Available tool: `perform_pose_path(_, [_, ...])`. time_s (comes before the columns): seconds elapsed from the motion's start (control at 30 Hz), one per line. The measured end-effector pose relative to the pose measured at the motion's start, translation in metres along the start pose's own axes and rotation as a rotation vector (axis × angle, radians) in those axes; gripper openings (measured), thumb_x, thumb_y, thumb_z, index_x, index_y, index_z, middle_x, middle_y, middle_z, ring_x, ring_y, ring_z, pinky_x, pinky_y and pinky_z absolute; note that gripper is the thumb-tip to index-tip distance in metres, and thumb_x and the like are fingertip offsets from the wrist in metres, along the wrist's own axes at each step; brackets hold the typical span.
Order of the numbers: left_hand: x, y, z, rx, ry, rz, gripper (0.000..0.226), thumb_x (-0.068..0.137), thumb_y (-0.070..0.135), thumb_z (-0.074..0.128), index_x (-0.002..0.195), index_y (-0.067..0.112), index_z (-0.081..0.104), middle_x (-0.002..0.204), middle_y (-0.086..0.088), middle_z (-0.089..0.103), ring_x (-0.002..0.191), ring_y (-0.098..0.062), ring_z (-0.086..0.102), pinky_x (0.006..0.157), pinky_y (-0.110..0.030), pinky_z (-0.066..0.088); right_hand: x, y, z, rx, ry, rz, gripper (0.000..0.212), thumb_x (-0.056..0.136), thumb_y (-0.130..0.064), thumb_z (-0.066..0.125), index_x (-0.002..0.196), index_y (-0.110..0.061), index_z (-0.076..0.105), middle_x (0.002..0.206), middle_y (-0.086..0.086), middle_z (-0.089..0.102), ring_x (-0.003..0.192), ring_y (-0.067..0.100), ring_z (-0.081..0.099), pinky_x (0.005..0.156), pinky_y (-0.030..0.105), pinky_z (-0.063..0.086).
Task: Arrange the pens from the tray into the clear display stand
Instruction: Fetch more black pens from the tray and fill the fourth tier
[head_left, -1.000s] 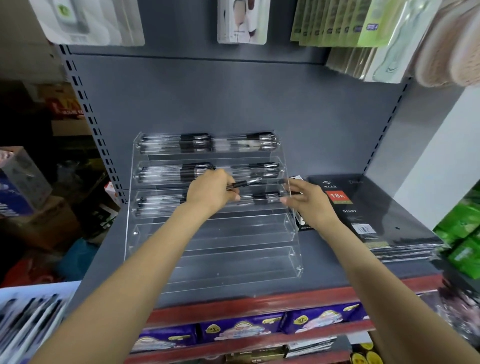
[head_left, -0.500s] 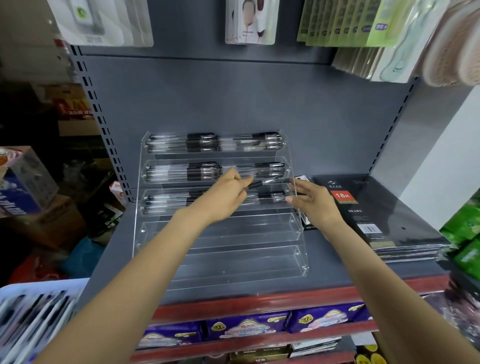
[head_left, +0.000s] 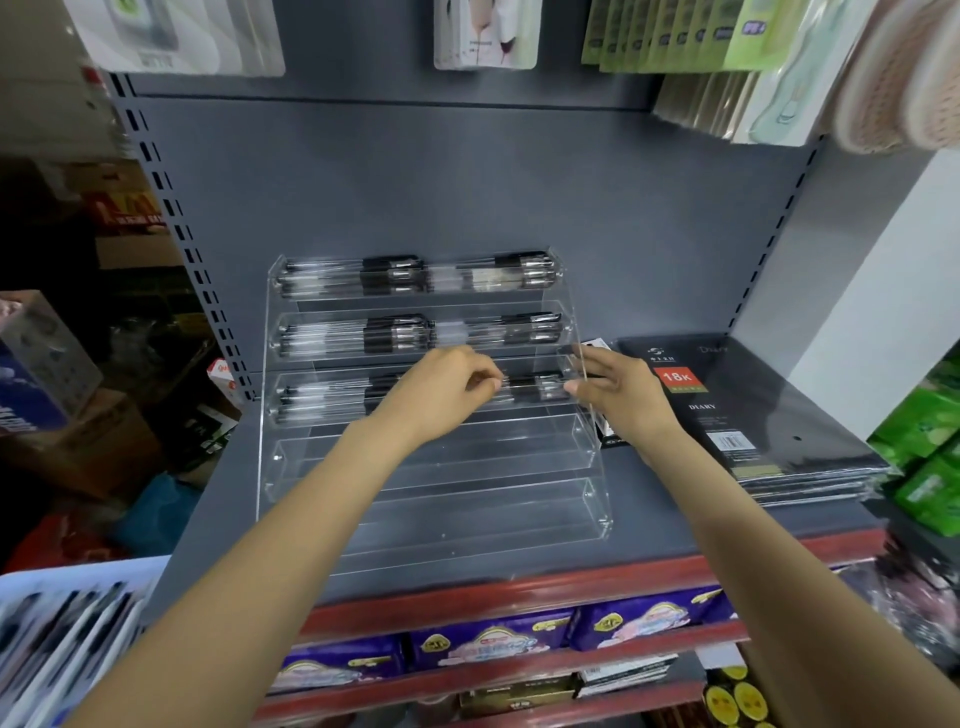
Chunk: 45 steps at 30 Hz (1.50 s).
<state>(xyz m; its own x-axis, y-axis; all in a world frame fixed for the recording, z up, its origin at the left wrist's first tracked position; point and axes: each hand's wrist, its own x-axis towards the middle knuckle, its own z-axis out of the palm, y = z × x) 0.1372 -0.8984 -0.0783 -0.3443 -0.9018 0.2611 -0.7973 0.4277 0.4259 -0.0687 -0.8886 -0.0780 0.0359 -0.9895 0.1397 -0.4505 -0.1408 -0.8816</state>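
1. The pen, earlier held above the third tier, now lies in it.
2. Left hand pinches the pen.
3. Right hand, fingers straight, touches the clear display stand at 3 o'clock.

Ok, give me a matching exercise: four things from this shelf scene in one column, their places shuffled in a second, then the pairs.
Things:
1. clear display stand
2. diary stack
3. tray of pens
4. purple packs

Places:
A. bottom-left corner of the view
B. on the shelf below, under the red edge
C. middle of the grey shelf
D. right of the stand, on the grey shelf

Pairs: 1-C, 2-D, 3-A, 4-B
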Motion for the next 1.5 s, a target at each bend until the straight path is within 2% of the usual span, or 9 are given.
perform_pose_path(0.27, [-0.012, -0.011, -0.001, 0.070, -0.005, 0.014, 0.020, 0.093, 0.024, 0.054, 0.103, 0.016, 0.069, 0.098, 0.001, 0.065, 0.084, -0.011, 0.055, 0.082, -0.028, 0.047, 0.000, -0.001, 0.001, -0.005, 0.006, 0.002, 0.045, 0.088, -0.004, 0.060, 0.130, -0.016, 0.053, 0.129, 0.005, 0.059, 0.089, 0.006, 0.058, 0.078, 0.014, 0.047])
perform_pose_path(0.43, [-0.014, -0.007, 0.000, 0.070, -0.026, 0.004, 0.020, 0.094, 0.023, 0.052, 0.108, 0.017, 0.065, 0.103, 0.000, 0.062, 0.097, -0.014, 0.056, 0.090, -0.032, 0.046, -0.001, 0.003, 0.005, -0.037, 0.075, -0.007, 0.043, 0.087, -0.006, 0.062, 0.128, -0.013, 0.055, 0.123, 0.004, 0.063, 0.090, 0.006, 0.059, 0.080, 0.009, 0.048])
perform_pose_path(0.53, [-0.021, -0.008, -0.003, 0.016, 0.066, -0.002, 0.022, 0.093, 0.022, 0.053, 0.112, 0.017, 0.064, 0.103, 0.001, 0.061, 0.100, -0.013, 0.054, 0.089, -0.028, 0.044, -0.011, 0.002, 0.017, -0.180, 0.242, -0.106, 0.039, 0.086, -0.008, 0.063, 0.125, -0.010, 0.057, 0.117, 0.004, 0.061, 0.094, 0.007, 0.056, 0.095, 0.018, 0.046])
perform_pose_path(0.63, [-0.039, -0.008, -0.012, -0.071, 0.204, -0.015, 0.020, 0.092, 0.017, 0.055, 0.108, 0.017, 0.066, 0.097, 0.005, 0.061, 0.090, -0.007, 0.053, 0.081, -0.008, 0.037, -0.026, -0.009, 0.037, -0.265, 0.306, -0.244, 0.036, 0.088, -0.011, 0.062, 0.123, -0.009, 0.057, 0.117, 0.006, 0.054, 0.099, 0.011, 0.052, 0.086, -0.001, 0.032])
perform_pose_path(0.77, [-0.086, -0.015, -0.031, -0.154, 0.312, -0.060, 0.016, 0.089, 0.013, 0.059, 0.101, 0.017, 0.068, 0.089, 0.007, 0.062, 0.077, 0.001, 0.053, 0.071, 0.003, 0.034, -0.055, -0.041, 0.079, -0.178, 0.178, -0.300, 0.025, 0.087, -0.008, 0.061, 0.112, -0.010, 0.062, 0.106, 0.006, 0.063, 0.089, 0.012, 0.060, 0.084, 0.021, 0.049])
perform_pose_path(0.87, [-0.139, -0.037, -0.046, -0.161, 0.348, -0.125, 0.018, 0.086, 0.008, 0.062, 0.099, 0.017, 0.068, 0.091, 0.006, 0.065, 0.078, -0.001, 0.055, 0.073, 0.001, 0.035, -0.085, -0.067, 0.128, -0.146, 0.067, -0.327, 0.021, 0.087, -0.005, 0.059, 0.107, -0.010, 0.065, 0.098, 0.004, 0.066, 0.079, 0.007, 0.058, 0.079, 0.016, 0.048])
perform_pose_path(1.0, [-0.226, -0.087, -0.066, -0.150, 0.346, -0.264, 0.023, 0.084, 0.003, 0.062, 0.100, 0.016, 0.069, 0.092, 0.004, 0.066, 0.081, -0.011, 0.058, 0.077, -0.017, 0.041, -0.138, -0.095, 0.214, -0.135, -0.043, -0.331, 0.024, 0.086, -0.003, 0.056, 0.105, -0.013, 0.066, 0.096, 0.002, 0.065, 0.074, 0.003, 0.054, 0.072, 0.002, 0.040])
perform_pose_path(1.23, [-0.392, -0.185, -0.094, -0.138, 0.192, -0.529, 0.018, 0.089, 0.008, 0.058, 0.105, 0.009, 0.068, 0.101, -0.008, 0.068, 0.089, -0.025, 0.061, 0.083, -0.034, 0.048, -0.238, -0.108, 0.386, -0.222, -0.284, -0.229, 0.026, 0.083, -0.001, 0.052, 0.105, -0.006, 0.065, 0.098, 0.015, 0.064, 0.091, 0.029, 0.062, 0.085, 0.036, 0.047])
perform_pose_path(1.5, [-0.530, -0.276, -0.088, -0.105, -0.075, -0.585, 0.023, 0.091, 0.005, 0.052, 0.110, 0.008, 0.065, 0.113, -0.012, 0.064, 0.102, -0.027, 0.059, 0.087, -0.028, 0.042, -0.315, -0.087, 0.501, -0.533, -0.589, 0.010, 0.035, 0.096, -0.013, 0.045, 0.130, -0.011, 0.052, 0.130, 0.012, 0.053, 0.115, 0.028, 0.053, 0.095, 0.041, 0.045])
